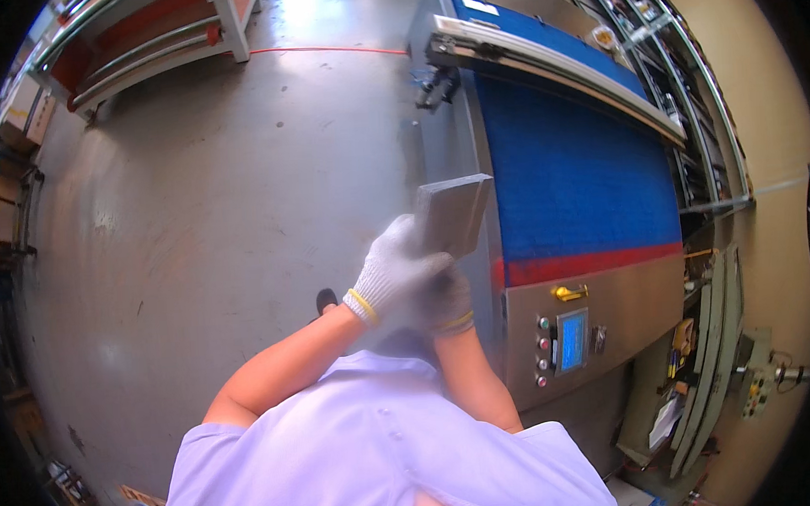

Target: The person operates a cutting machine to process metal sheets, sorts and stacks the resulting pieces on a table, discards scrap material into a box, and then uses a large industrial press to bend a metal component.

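Holding grey slab (453,216) w/ L hand (392,261), fingers closed, near L edge of blue belt (584,170). R hand (448,301) at slab's lower end; can't tell finger grip, blurred.

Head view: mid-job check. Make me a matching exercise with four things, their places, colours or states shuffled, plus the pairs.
1. Grey plate
2. Display screen
3. Conveyor belt
4. Handle

A. Lit blue, right of the round buttons
B. Yellow, above the screen
C. Held, with the left hand and right hand at its lower part
D. Blue, red band at its near end

Pairs: 1-C, 2-A, 3-D, 4-B
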`<state>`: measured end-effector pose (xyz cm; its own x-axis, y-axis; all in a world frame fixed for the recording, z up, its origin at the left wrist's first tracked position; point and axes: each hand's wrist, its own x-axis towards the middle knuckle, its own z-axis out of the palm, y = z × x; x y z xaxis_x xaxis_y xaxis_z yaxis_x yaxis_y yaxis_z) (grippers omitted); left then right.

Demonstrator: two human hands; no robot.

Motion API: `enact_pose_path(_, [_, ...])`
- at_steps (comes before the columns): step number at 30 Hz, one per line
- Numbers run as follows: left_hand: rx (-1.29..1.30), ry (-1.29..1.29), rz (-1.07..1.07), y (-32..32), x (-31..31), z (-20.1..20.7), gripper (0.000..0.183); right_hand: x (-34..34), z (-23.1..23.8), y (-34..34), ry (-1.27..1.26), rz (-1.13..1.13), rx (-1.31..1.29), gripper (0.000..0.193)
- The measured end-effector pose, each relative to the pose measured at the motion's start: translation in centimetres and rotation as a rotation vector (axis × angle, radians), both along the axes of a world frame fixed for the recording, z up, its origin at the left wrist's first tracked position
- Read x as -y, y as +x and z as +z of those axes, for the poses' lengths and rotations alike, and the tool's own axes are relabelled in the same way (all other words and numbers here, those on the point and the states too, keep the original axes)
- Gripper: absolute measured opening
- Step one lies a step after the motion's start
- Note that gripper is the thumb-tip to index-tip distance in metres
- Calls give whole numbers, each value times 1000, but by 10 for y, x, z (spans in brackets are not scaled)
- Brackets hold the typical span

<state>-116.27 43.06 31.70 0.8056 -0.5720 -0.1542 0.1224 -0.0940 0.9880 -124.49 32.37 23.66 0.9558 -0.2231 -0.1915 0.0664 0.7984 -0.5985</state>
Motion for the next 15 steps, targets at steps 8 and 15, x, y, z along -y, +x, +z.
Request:
enact_pose_path(8, [-96, -65, -12, 159, -37, 8, 45, -16, 24, 164, 480, 19, -141, 43])
enact_pose_path(15, [-606, -509, 265, 326, -17, -22, 38, -24, 51, 339, -69, -204, -184, 33])
